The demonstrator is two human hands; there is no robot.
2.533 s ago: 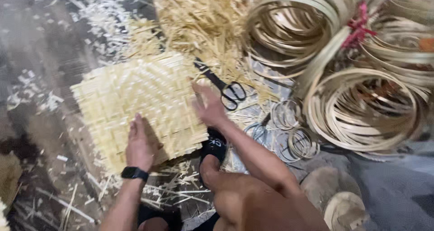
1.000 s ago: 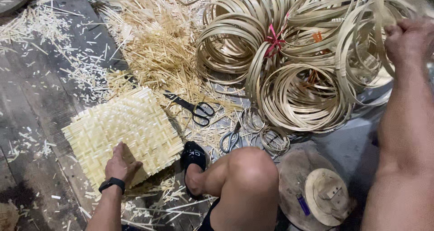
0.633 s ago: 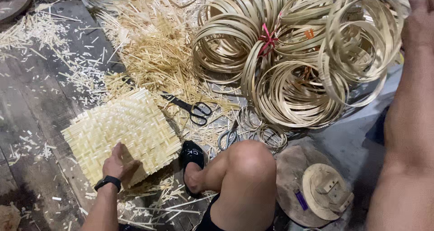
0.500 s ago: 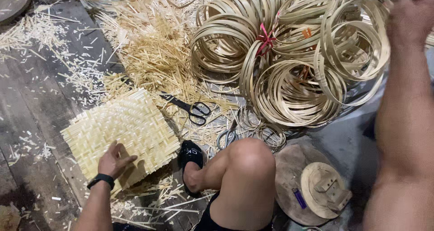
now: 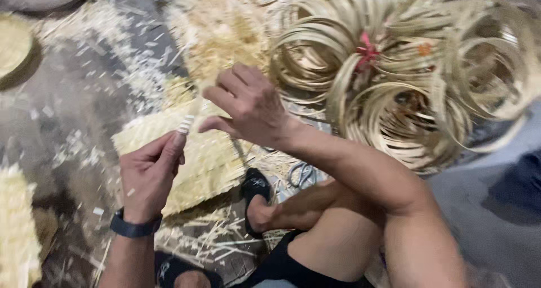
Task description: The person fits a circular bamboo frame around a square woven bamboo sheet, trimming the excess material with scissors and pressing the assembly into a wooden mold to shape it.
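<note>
Woven mat (image 5: pixel 203 164) on floor, coiled strips (image 5: pixel 417 79) to its right

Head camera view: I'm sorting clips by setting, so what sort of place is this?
Probably a floor-level bamboo weaving workshop. A woven mat lies on the ground, a tied bundle of coiled strips sits beside it, and cut splinters are strewn about. The left hand pinches a small pale piece.

A big tangle of coiled bamboo-strip hoops (image 5: pixel 417 79), tied at one spot with a red band (image 5: pixel 367 50), fills the upper right of the floor (image 5: pixel 84 79). Loose straw-coloured offcuts (image 5: pixel 225 34) lie heaped just left of the coils, with pale chips scattered further left. A black sandal (image 5: pixel 256 186) rests beside wire rings (image 5: pixel 301 174); a round woven tray (image 5: pixel 12 45) sits at the left edge.
</note>
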